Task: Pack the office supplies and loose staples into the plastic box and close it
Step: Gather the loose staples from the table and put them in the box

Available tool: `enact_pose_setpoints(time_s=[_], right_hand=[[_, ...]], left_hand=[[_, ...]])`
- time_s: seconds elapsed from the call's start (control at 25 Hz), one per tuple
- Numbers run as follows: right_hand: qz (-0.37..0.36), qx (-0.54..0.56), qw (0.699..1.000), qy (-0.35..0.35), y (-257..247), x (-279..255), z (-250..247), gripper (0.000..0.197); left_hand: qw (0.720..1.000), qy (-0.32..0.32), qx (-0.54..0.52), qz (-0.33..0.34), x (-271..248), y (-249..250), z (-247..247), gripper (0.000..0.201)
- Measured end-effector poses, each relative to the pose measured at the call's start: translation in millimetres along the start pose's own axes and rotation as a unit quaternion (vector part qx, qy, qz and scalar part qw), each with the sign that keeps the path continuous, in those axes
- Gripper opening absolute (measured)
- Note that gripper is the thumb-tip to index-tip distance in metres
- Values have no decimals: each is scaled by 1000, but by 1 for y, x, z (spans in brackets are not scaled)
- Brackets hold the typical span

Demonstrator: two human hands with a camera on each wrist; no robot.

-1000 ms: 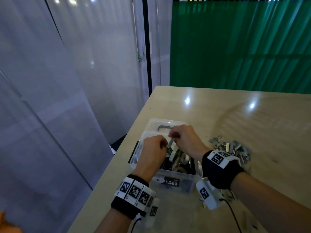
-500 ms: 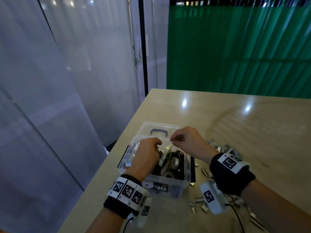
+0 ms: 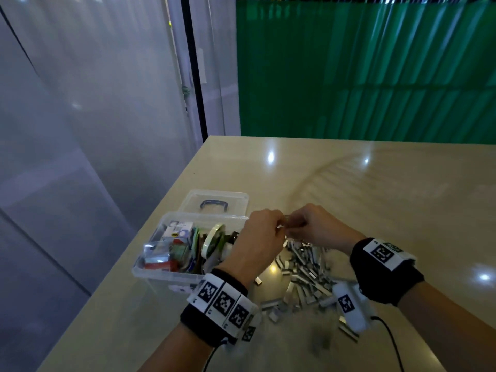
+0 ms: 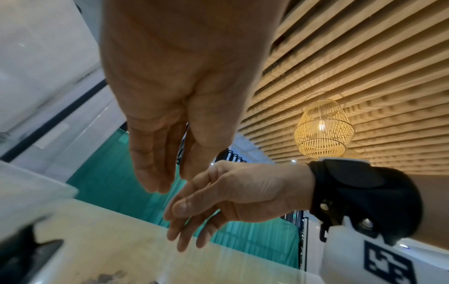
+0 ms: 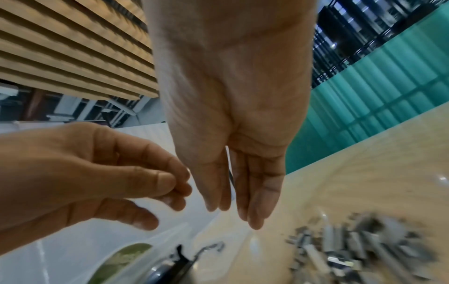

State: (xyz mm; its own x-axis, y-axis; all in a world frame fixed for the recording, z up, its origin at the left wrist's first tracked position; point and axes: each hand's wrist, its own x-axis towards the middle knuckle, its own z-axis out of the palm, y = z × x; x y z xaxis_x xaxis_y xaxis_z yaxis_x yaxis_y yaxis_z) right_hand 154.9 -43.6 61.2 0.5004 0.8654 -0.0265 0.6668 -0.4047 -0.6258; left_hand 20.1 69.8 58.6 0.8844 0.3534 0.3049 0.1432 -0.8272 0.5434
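A clear plastic box [image 3: 150, 272] stands open near the table's left edge. It holds a tape roll [image 3: 212, 240], small packets and other supplies. Its lid [image 3: 236, 200], with a dark handle, lies flat behind it. A heap of loose metal staples [image 3: 306, 272] [image 5: 364, 249] lies just right of the box. Both hands meet fingertip to fingertip above the heap's far edge. My left hand [image 3: 279, 226] [image 4: 167, 178] has loosely bent fingers, thumb against forefinger. My right hand [image 3: 295, 226] [image 5: 238, 207] points its fingers down. I see nothing held in either.
The beige table [image 3: 375, 200] stretches away to the right and back. Its left edge runs close beside the box, with a drop to the floor. A green curtain and grey panels stand behind. A few stray staples [image 3: 346, 331] lie by my right wrist.
Both hands have moved right, from over the open box to above the staple heap. The box's contents, covered by the hands before, now show.
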Motion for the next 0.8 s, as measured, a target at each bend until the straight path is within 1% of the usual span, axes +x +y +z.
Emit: enact_pose_setpoints(time_s=[0.08, 0.12, 0.16, 0.24, 0.32, 0.44, 0.52, 0.68, 0.72, 0.8], right_hand=[[48, -25, 998, -32, 30, -12, -6, 15], [68, -45, 996, -42, 45, -19, -6, 9], [86, -72, 992, -50, 58, -25, -4, 7], [121, -115, 984, -61, 82, -36, 5, 17], [153, -124, 978, -70, 100, -43, 16, 30], [163, -119, 976, -85, 112, -47, 31, 41], [150, -126, 976, -99, 112, -49, 39, 48], [136, -126, 978, -97, 110, -52, 45, 52], [137, -125, 978, -94, 109, -52, 46, 49], [130, -127, 980, -74, 109, -51, 50, 34]], left_hand=[[997, -71, 37, -9, 2, 14, 26, 16], [993, -109, 51, -24, 2, 19, 42, 17], [988, -138, 59, -42, 1, 20, 56, 18], [980, -167, 79, -70, 0, 15, 85, 19], [972, -191, 108, -80, -1, 4, 108, 23], [956, -243, 137, -86, -4, -12, 127, 29], [956, -242, 144, -85, -6, -15, 133, 27], [963, -198, 151, -102, -8, -19, 137, 21], [963, -193, 155, -106, -8, -19, 136, 20], [962, -187, 161, -114, -8, -20, 135, 21]])
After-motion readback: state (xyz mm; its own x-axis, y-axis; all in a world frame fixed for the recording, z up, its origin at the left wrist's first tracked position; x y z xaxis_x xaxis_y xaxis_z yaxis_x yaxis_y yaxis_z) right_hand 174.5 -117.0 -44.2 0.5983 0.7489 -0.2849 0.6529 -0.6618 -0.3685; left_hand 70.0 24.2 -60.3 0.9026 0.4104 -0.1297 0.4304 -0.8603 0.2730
